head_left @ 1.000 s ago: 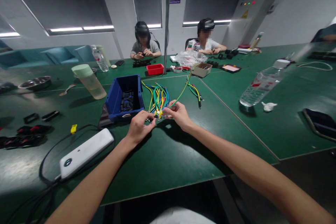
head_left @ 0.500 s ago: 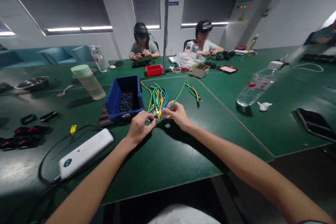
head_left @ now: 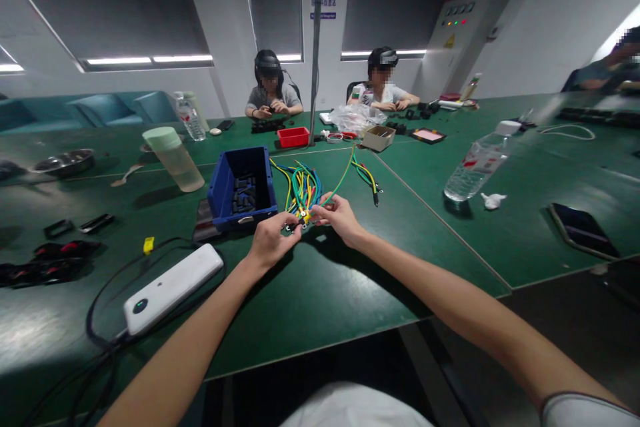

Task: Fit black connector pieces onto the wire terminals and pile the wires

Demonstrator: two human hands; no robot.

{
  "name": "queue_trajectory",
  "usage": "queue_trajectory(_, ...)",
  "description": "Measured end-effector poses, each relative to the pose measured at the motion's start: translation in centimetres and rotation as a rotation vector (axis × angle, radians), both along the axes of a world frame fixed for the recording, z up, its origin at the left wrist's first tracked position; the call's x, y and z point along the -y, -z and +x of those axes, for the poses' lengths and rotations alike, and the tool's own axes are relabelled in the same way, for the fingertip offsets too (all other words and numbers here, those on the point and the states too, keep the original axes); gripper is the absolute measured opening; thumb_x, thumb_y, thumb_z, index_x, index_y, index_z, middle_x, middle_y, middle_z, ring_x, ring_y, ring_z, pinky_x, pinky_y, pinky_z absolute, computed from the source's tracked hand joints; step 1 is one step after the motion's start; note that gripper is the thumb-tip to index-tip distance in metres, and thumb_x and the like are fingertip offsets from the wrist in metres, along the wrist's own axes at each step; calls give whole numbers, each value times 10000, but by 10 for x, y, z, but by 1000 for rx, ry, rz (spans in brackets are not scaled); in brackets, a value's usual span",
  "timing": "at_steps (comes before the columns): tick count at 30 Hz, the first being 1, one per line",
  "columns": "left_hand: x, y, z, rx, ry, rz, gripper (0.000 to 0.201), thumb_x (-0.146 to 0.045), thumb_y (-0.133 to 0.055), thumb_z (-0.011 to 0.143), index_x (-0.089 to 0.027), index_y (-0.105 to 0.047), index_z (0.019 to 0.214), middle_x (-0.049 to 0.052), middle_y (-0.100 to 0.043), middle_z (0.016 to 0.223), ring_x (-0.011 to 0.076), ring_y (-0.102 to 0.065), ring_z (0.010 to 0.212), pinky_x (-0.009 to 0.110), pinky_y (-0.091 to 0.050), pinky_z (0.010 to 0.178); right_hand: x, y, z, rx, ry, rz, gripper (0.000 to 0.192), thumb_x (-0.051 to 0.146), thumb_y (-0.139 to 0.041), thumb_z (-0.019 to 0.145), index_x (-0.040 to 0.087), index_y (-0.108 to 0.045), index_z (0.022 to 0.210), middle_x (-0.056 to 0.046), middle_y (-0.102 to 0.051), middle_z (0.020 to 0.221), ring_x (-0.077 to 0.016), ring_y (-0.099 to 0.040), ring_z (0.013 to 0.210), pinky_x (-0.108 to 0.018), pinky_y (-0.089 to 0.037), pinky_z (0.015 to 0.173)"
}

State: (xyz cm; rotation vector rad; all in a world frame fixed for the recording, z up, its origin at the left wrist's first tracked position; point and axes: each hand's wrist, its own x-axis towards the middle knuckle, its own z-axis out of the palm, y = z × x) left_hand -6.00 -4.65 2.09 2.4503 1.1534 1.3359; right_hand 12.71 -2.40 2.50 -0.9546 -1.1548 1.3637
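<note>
A: Green, yellow and blue wires, one bundle, lying on the table just beyond both hands. Near ends sit right between the fingertips.

B: Left hand?

A: Fingers curled, thumb and forefinger pinched on the wire ends at the bundle's near tip. Palm down, close over the table.

B: Right hand?

A: Same spot from the other side, fingers bunched and pinching the wire ends. One green-yellow wire runs up and away past its knuckles. Both hands nearly touch at the fingertips. What exactly sits between the pads is too small to tell.

B: Around them?

A: Blue bin just beyond the left hand, touching the bundle's left side, dark small parts inside. Second, smaller wire bunch beyond the right hand, apart from the main bundle. White device with a black cable, well to the left of the left forearm. Pale green cup beyond the bin, further left. Water bottle, tilted, well to the right of the right hand, crumpled white scrap beside it. Dark phone further right.

B: Other people?

A: Two seated at the far side of the table, well beyond the hands, their own hands busy on dark parts.
</note>
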Motion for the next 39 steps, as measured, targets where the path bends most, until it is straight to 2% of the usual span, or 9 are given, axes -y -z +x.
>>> queue_trajectory(9, -1, 0, 1, 106, 22, -121, 91, -230, -640, 742, -183, -637, 820, 22, -695, 778, 152, -639, 667, 288, -530, 670, -1, 2, 0, -25, 24, 0, 428, 421, -781, 569, 211, -496, 809, 35, -646, 665, -138, -644, 585, -249, -515, 539)
queue_trajectory(13, -6, 6, 0, 181, 69, -264, 138, -233, -639, 740, -179, -652, 866, 39, -705, 825, 165, -661, 714, 307, -543, 706, -5, 7, 3, -36, 28, 3, 425, 417, -775, 581, 208, -495, 823, 30, -653, 692, -132, -646, 602, -251, -521, 557)
queue_trajectory(18, -14, 10, -2, 316, 187, -458, 196, -206, -658, 708, -162, -656, 899, 73, -717, 888, 191, -683, 794, 321, -552, 724, -9, 13, 5, -57, 27, -5, 440, 430, -778, 573, 206, -501, 830, 35, -647, 668, -129, -643, 605, -255, -520, 576)
queue_trajectory(22, -14, 6, -3, 429, 272, -622, 233, -222, -677, 698, -153, -663, 920, 91, -713, 934, 204, -678, 834, 343, -541, 763, -10, 14, 5, -64, 30, -4, 427, 422, -775, 583, 204, -501, 827, 34, -641, 654, -131, -642, 612, -257, -516, 580)
queue_trajectory(27, -12, 0, -3, 510, 269, -790, 305, -278, -720, 673, -134, -672, 937, 99, -707, 955, 222, -658, 889, 354, -502, 830, -10, 12, 6, -68, 29, -20, 432, 415, -784, 578, 202, -498, 822, 31, -639, 656, -131, -636, 608, -263, -514, 585)
queue_trajectory(32, -14, 2, -4, 560, 278, -841, 340, -270, -762, 628, -133, -666, 923, 87, -697, 949, 208, -646, 861, 342, -485, 821, -10, 13, 6, -75, 19, -10, 420, 405, -784, 585, 200, -501, 819, 31, -637, 663, -128, -632, 603, -263, -514, 577)
queue_trajectory(39, -15, 4, -7, 581, 326, -877, 339, -261, -753, 658, -131, -653, 955, 89, -685, 963, 185, -633, 842, 311, -477, 783, -9, 11, 5, -71, 12, -24, 425, 399, -788, 586, 201, -494, 820, 23, -645, 650, -127, -629, 580, -257, -510, 561)
